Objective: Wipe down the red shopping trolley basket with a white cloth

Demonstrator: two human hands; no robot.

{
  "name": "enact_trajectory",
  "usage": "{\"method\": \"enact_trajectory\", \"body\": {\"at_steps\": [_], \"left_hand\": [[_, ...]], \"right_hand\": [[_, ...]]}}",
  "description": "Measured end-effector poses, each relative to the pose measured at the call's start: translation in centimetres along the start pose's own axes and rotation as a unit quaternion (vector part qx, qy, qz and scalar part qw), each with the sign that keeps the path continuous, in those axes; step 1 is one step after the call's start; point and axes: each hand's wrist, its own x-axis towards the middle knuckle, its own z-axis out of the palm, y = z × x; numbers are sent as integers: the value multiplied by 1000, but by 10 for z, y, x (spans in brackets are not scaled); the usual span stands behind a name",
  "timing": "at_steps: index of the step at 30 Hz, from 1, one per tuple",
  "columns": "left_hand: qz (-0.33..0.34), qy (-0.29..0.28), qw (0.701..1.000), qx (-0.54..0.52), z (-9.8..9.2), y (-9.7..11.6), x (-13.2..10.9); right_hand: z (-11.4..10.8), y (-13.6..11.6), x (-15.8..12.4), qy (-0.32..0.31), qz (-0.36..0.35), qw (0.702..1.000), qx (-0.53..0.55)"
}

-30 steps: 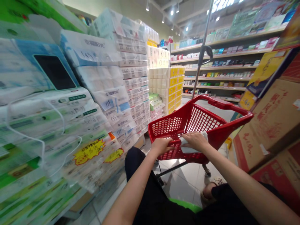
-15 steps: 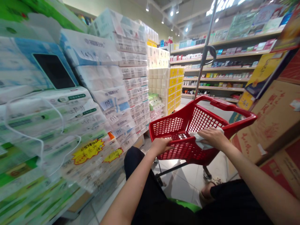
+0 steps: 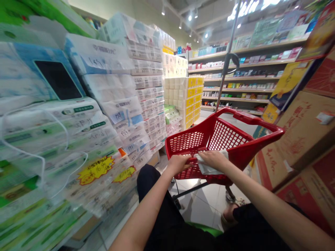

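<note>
A red shopping cart (image 3: 235,139) with a perforated basket stands before my knees, its handle toward the right. My left hand (image 3: 179,164) grips the near rim of the basket, fingers curled over the edge. Just right of it, my right hand (image 3: 213,160) presses a white cloth (image 3: 209,170) over the same rim. The cloth hangs down the outer side of the basket wall. Part of it is hidden under my fingers.
Stacked tissue packs (image 3: 112,101) rise on the left, with a phone (image 3: 59,80) and a white cable (image 3: 28,151) on them. Cardboard boxes (image 3: 306,129) are piled on the right. Behind the cart are stocked shelves (image 3: 235,83) and a metal pole (image 3: 225,66).
My right hand has slid the cloth left along the basket rim, closer to my left hand. My left hand stays on the rim. The view has shifted slightly.
</note>
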Motion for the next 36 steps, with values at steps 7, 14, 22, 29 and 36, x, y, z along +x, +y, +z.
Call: {"method": "enact_trajectory", "body": {"at_steps": [7, 14, 22, 29, 36], "left_hand": [[-9, -4, 1000, 2, -1, -1, -5], [-2, 0, 1000, -12, 0, -6, -2], [3, 11, 1000, -9, 7, -7, 7], [-10, -6, 1000, 2, 7, -2, 10], [-20, -16, 1000, 10, 7, 2, 9]], "right_hand": [[4, -32, 16, 57, -3, 998, 8], [-5, 54, -52, 117, 30, 992, -45], [-22, 129, -124, 232, 164, 955, -80], [4, 79, -106, 262, 275, 922, -68], [12, -30, -49, 203, 201, 958, 14]]}}
